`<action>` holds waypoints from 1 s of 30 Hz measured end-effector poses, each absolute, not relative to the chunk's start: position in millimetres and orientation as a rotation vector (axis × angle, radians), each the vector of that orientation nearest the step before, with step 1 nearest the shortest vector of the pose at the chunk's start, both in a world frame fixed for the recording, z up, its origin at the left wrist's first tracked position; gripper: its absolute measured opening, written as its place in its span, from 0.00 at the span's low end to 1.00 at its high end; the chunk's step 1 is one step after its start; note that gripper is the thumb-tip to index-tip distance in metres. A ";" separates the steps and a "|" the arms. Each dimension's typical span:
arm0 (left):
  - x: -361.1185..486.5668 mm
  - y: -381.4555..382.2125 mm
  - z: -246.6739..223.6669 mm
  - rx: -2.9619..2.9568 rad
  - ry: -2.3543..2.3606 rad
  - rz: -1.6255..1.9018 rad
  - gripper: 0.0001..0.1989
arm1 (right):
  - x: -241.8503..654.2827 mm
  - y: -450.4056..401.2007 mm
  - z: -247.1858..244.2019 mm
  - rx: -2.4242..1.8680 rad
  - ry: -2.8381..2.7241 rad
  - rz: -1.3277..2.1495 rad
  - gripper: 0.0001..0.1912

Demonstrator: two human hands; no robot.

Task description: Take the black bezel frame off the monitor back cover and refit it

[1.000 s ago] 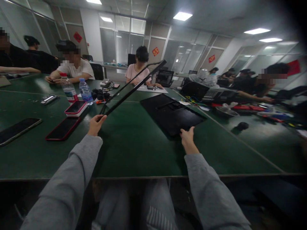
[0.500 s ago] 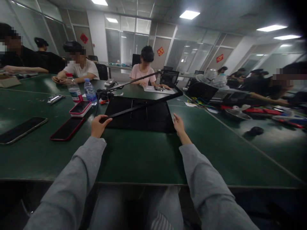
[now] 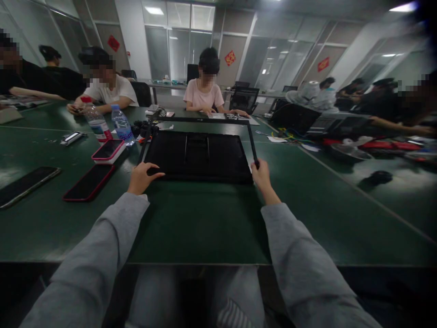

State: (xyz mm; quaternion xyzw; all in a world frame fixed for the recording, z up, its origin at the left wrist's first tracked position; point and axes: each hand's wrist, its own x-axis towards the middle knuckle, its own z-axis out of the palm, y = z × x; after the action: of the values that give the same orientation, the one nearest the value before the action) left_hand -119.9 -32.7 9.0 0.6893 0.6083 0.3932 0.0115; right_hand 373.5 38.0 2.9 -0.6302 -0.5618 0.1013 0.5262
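Observation:
A thin black rectangular frame (image 3: 201,120) is tilted over a flat black panel (image 3: 225,157) on the green table, its far bar raised behind the panel. The panel looks like the back of a screen, with two upright ridges near its middle. My right hand (image 3: 263,180) is closed on the frame's right side, beside the panel's front right corner. My left hand (image 3: 141,177) curls at the front left corner, thumb and forefinger around the frame's dark edge. Where the frame's near bar lies against the panel is hard to make out.
On the left lie a black phone (image 3: 29,184), a red-edged phone (image 3: 89,183) and a pink-edged phone (image 3: 109,150). Two bottles (image 3: 123,125) stand behind them. A black mouse (image 3: 380,177) and cables lie right. People sit around; one person (image 3: 205,93) faces me.
The frame has swung from a slanting, twisted position to lie more squarely over the panel. My right hand has closed on its right side. The view has tipped slightly downward.

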 end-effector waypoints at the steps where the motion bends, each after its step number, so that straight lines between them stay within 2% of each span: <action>1: -121.7 -31.7 8.5 2.159 1.911 1.194 0.20 | 370.2 38.4 -1.0 -1.533 -1.367 0.186 0.15; 10: -127.7 -31.5 0.6 2.216 1.981 0.968 0.20 | 358.2 29.1 -9.0 -1.580 -1.376 0.159 0.20; 15: -127.3 -32.9 -0.5 2.197 1.986 0.973 0.19 | 353.7 42.8 -10.8 -1.557 -1.388 0.153 0.23; 24: -129.7 -33.0 1.5 2.234 1.962 0.954 0.17 | 353.2 70.1 -19.8 -1.523 -1.439 0.160 0.22; 30: -127.8 -32.4 2.6 2.176 2.025 1.034 0.23 | 358.5 79.2 -28.2 -1.538 -1.427 0.244 0.21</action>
State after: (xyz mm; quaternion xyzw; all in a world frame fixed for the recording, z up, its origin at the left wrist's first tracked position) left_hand -127.8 -32.4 2.6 0.6914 0.6433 0.3287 -0.0028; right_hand 358.5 79.2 -28.2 -0.6339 -0.5881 0.1007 0.4922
